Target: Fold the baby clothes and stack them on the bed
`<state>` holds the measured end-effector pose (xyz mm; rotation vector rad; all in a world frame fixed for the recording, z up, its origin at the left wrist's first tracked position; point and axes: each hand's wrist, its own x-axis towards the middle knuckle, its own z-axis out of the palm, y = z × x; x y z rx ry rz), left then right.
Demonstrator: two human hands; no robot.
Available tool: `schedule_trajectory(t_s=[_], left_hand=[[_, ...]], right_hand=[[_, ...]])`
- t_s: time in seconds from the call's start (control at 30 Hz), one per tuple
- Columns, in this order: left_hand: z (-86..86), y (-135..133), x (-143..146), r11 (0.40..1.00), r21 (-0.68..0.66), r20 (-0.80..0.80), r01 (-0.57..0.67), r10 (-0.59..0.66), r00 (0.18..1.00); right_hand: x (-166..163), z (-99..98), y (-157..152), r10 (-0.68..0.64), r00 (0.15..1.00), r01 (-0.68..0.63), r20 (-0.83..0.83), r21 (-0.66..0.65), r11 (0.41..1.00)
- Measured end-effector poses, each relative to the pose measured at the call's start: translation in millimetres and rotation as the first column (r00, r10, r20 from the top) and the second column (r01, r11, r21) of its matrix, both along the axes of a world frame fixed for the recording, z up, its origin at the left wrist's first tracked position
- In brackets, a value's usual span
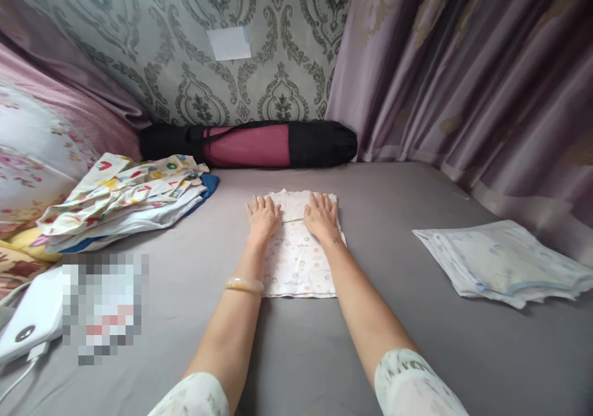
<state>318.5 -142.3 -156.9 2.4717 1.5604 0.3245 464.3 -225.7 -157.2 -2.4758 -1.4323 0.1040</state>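
Observation:
A small white garment with a pastel print [299, 267] lies folded into a rough rectangle on the grey sheet in front of me. My left hand [264, 217] rests flat on its upper left edge, fingers spread and pointing away from me. On the upper right part, my right hand [320, 217] presses down flat, its fingers also apart. Between the two hands a short dark gap or fold line shows in the cloth. Neither hand grips anything. The exact kind of garment cannot be made out.
To the right lies a stack of folded pale clothes [504, 261]. A loose pile of printed clothes [134, 193] sits at the left, near a white power bank [34, 314] with a cable and a blurred-out item. A black and maroon rolled bag [248, 146] lies against the wall.

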Motion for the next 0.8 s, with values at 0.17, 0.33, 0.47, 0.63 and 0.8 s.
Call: schedule_trajectory(t_s=[0.17, 0.33, 0.47, 0.63, 0.8], left_hand=[[-2.8, 6, -3, 0.993, -0.105, -0.043, -0.06, 0.055, 0.998], [-3.6, 7, -4, 0.991, -0.114, -0.087, -0.072, 0.062, 0.994], [3.4, 6, -2, 0.993, -0.099, -0.136, -0.068, 0.054, 0.989], [12.0, 7, 9, 0.966, 0.077, -0.186, 0.246, -0.229, 0.956], [2.9, 24, 14, 0.885, 0.097, -0.201, 0.456, -0.431, 0.88]], right_hand=[[11, -4.9, 0, -0.125, 0.992, 0.125, -0.012, -0.022, 0.992], [12, -4.4, 2, -0.122, 0.992, 0.119, -0.033, -0.076, 0.99], [12, 8.6, 4, -0.131, 0.99, 0.124, -0.046, -0.135, 0.983], [11, 24.1, 13, 0.117, 0.993, -0.117, -0.005, -0.12, 0.986], [21, 14.2, 17, 0.315, 0.948, -0.307, 0.055, -0.12, 0.944]])
